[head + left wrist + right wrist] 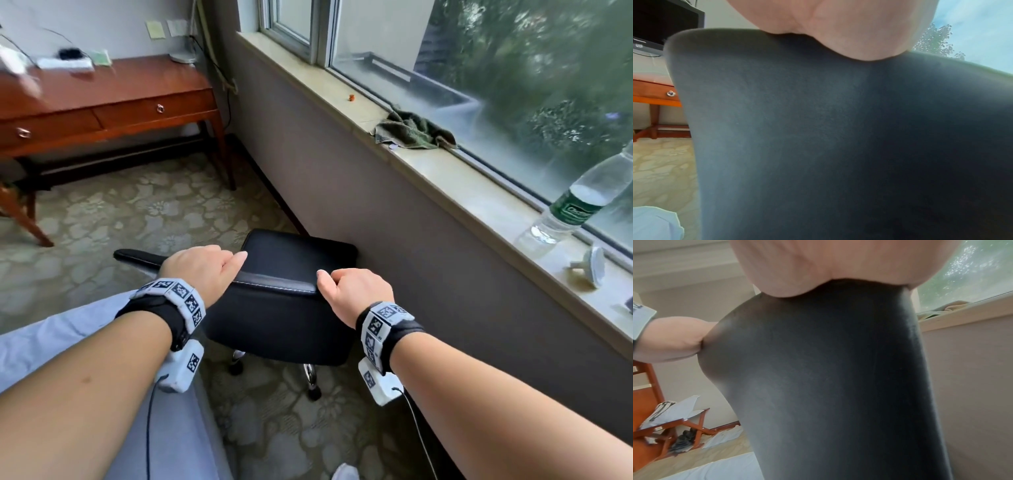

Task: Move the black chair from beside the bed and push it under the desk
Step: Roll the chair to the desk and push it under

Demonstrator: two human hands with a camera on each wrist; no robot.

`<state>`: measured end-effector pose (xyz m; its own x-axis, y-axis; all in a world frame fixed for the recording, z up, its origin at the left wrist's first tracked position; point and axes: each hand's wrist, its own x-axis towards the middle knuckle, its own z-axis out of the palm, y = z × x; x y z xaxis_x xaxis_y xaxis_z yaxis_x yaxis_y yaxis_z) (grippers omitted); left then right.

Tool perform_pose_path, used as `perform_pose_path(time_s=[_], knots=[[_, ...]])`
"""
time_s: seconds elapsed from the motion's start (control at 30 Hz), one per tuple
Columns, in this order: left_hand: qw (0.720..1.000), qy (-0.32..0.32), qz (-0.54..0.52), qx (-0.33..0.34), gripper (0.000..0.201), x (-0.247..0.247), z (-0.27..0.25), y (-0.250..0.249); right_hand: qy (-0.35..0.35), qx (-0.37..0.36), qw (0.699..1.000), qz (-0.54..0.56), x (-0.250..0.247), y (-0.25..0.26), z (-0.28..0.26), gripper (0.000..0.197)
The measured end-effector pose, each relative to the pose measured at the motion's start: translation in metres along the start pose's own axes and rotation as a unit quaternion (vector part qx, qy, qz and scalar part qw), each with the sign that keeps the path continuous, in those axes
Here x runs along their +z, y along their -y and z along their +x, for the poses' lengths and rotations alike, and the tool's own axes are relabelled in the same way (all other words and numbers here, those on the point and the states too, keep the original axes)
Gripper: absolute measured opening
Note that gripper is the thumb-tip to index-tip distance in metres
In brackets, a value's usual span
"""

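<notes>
The black leather chair (291, 308) stands on castors between the bed and the wall under the window. Both my hands grip the top edge of its backrest: my left hand (202, 265) near the left end, my right hand (352, 291) at the right corner, fingers curled over the far side. In each wrist view the black backrest (838, 138) (828, 378) fills the frame, with my palm pressed on its top edge. The wooden desk (113, 102) with two drawers stands at the far left, open floor beneath it.
Patterned carpet (154, 212) lies between chair and desk. The bed's pale sheet (51, 335) is at my lower left. A windowsill (445, 178) on the right holds a green cloth (411, 132) and a plastic bottle (579, 202). A wooden rack's leg (24, 216) stands far left.
</notes>
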<state>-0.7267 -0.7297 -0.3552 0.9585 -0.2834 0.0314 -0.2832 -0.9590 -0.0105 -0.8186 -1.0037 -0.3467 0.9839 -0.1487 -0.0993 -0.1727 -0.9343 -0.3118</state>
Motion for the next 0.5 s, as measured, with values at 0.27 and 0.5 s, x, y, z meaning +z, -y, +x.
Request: perform_pose_path(time_s=[0.27, 0.5], knots=[[0.999, 0.014, -0.006, -0.042, 0.052, 0.004, 0.083, 0.041, 0.032, -0.045, 0.998, 0.005, 0.002, 0.026, 0.105, 0.062], [0.998, 0.024, -0.001, -0.063, 0.052, 0.002, 0.156, 0.082, 0.044, -0.069, 0.997, -0.002, -0.001, 0.058, 0.191, 0.062]])
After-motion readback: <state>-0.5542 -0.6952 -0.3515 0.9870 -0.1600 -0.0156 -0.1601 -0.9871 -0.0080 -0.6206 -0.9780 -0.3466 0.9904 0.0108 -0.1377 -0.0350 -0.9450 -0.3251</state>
